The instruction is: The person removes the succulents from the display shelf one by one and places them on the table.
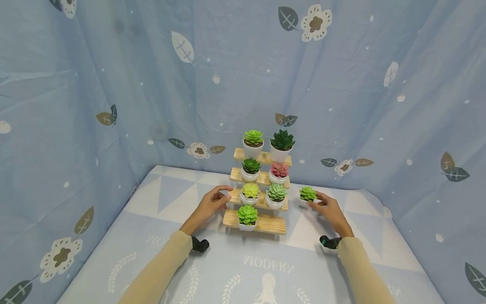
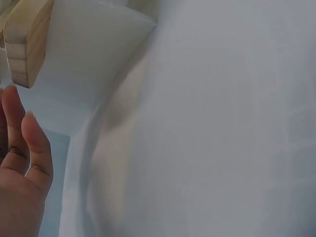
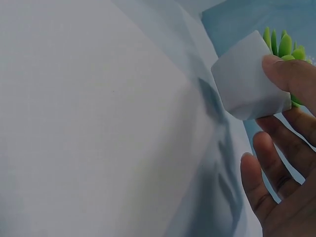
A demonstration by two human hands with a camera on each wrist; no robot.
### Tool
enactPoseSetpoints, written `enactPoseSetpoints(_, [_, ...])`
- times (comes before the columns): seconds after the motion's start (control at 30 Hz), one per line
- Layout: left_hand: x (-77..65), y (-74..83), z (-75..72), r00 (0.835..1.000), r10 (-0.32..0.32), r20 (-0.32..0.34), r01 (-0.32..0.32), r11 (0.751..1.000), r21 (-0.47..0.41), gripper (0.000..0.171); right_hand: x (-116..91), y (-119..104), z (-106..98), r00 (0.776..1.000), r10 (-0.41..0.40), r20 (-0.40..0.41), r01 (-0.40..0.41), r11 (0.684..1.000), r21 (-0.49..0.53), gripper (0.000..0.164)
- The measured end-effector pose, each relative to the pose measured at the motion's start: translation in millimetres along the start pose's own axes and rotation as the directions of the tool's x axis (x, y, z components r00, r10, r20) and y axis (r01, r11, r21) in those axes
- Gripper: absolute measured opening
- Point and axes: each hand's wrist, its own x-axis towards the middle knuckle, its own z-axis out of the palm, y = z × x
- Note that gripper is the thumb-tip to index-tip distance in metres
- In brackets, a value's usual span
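Note:
My right hand (image 1: 329, 210) pinches a small potted succulent (image 1: 308, 194) by its white pot, right of a tiered wooden stand (image 1: 269, 223). In the right wrist view, the thumb presses one side of the angular white pot (image 3: 247, 81), with green leaves behind it and the other fingers spread below. At the stand's left side, my left hand (image 1: 214, 202) has its fingertips right at the end of a middle plank, beside the yellow-green succulent (image 1: 250, 190). The left wrist view shows bent fingers (image 2: 37, 138) near a plank end (image 2: 27, 44); the rest of that hand is cut off.
Several potted succulents fill the stand's tiers, among them a dark green one (image 1: 282, 140) and a red one (image 1: 279, 170). A single bright green one (image 1: 247, 215) sits on the lowest plank. Patterned cloth covers the table (image 1: 212, 270); a blue curtain (image 1: 235, 84) hangs behind.

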Motion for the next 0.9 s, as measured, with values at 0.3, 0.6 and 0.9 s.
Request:
enactPoseSetpoints(0.3, [3.1,-13.2,-1.7,1.0,-0.001,0.005,0.001,1.0,-0.009,0.04,0.7,5.8,-2.5,1.0,0.013,0.012,-0.013,1.0,0.023,0.085])
enactPoseSetpoints(0.6, [12.1,-29.2,-7.5,1.0,0.025,0.019,-0.025,0.999,0.02,0.041,1.9,3.5,-7.3,0.998,0.047,0.028,-0.049,0.996,0.074,0.089])
enactPoseSetpoints(0.9, [12.5,-29.5,-9.4,1.0,0.017,0.015,-0.017,0.999,0.047,0.043,1.7,4.7,-7.0,0.996,0.073,0.05,-0.077,0.993,0.085,0.09])
